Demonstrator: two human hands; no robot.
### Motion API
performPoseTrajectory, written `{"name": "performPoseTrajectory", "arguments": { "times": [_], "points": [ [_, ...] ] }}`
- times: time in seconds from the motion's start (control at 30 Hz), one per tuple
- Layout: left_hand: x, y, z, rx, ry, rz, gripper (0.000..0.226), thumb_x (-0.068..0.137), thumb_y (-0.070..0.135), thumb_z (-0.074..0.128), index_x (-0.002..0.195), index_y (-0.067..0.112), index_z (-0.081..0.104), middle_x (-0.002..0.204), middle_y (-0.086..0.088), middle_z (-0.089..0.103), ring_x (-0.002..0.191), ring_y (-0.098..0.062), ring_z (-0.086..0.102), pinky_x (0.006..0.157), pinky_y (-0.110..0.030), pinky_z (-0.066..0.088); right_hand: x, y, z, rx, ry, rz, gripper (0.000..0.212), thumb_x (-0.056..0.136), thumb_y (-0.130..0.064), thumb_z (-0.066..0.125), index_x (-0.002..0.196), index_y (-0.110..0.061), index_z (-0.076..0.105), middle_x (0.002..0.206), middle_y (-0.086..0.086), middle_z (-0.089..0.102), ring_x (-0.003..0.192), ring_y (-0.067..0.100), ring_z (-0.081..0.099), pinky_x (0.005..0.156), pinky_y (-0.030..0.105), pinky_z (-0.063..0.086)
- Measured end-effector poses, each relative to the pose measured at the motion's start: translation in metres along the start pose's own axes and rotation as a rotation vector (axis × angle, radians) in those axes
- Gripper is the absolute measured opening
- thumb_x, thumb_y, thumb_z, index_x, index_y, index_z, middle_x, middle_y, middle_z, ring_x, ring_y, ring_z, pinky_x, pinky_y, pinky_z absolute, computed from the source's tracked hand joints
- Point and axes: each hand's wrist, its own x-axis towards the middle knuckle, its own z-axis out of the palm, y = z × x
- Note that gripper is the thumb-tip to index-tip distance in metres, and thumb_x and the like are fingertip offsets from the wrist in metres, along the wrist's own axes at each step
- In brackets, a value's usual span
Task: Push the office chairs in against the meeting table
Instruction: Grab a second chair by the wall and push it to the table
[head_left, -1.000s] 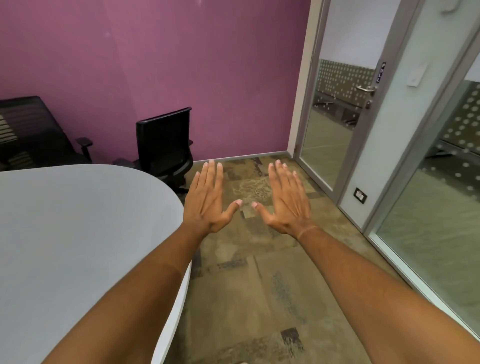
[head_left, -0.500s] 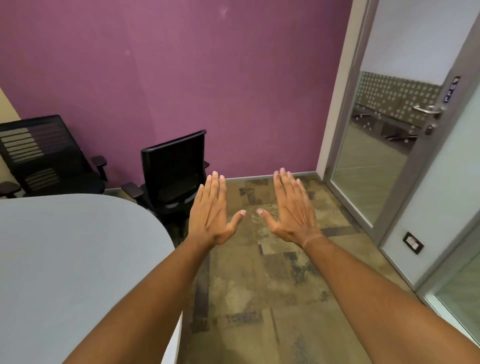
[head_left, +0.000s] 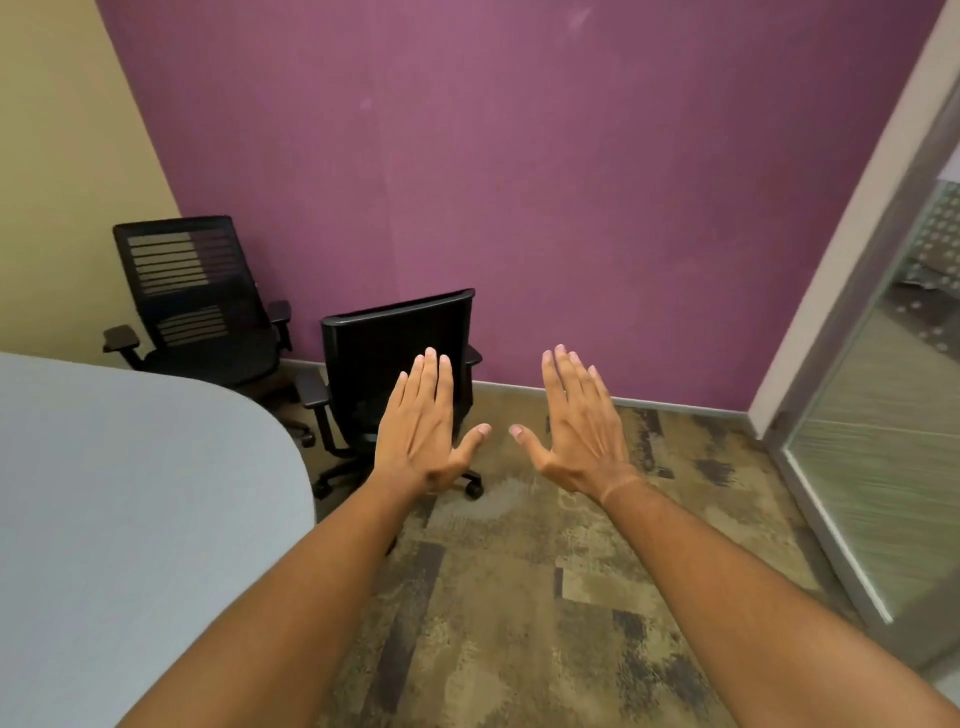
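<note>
Head view: both hands are raised with fingers straight and spread, each grip wide and holding nothing. The left hand (head_left: 423, 426) overlaps the near chair (head_left: 397, 358), though touch cannot be told; the right hand (head_left: 579, 421) hovers beside it. Both chairs, including the far chair (head_left: 195, 301), stand off the desk (head_left: 130, 509). Pressing high on the backrest, evenly, should roll it in straight.

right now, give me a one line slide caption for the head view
Both open hands, left and right, reach toward two black office chairs standing off the grey meeting table.
</note>
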Motion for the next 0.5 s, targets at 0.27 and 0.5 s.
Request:
{"name": "performPoseTrajectory", "arguments": {
  "times": [0.27,0.5],
  "points": [
    [0.078,-0.053,0.059,0.027,0.0,-0.157,0.097,0.088,0.075,0.017,0.156,0.008,-0.004,0.164,-0.016,-0.003,0.152,-0.026,-0.004,0.124,-0.043,0.003,0.107,0.03,0.079,0.093,-0.037,-0.125,0.094,0.09,-0.066,0.033,0.155,-0.007,-0.001,0.163,0.015,0.0,0.151,0.025,-0.003,0.123,0.043,0.001],
    [0.159,-0.126,0.108,0.033,0.002,-0.246,0.097,0.087,0.074,0.018,0.156,0.008,-0.002,0.164,-0.016,0.002,0.152,-0.027,0.001,0.123,-0.042,0.004,0.215,0.042,0.149,0.116,-0.076,-0.197,0.093,0.089,-0.066,0.031,0.155,-0.01,-0.003,0.163,0.013,0.0,0.15,0.023,-0.004,0.123,0.042,-0.001]
  ]
}}
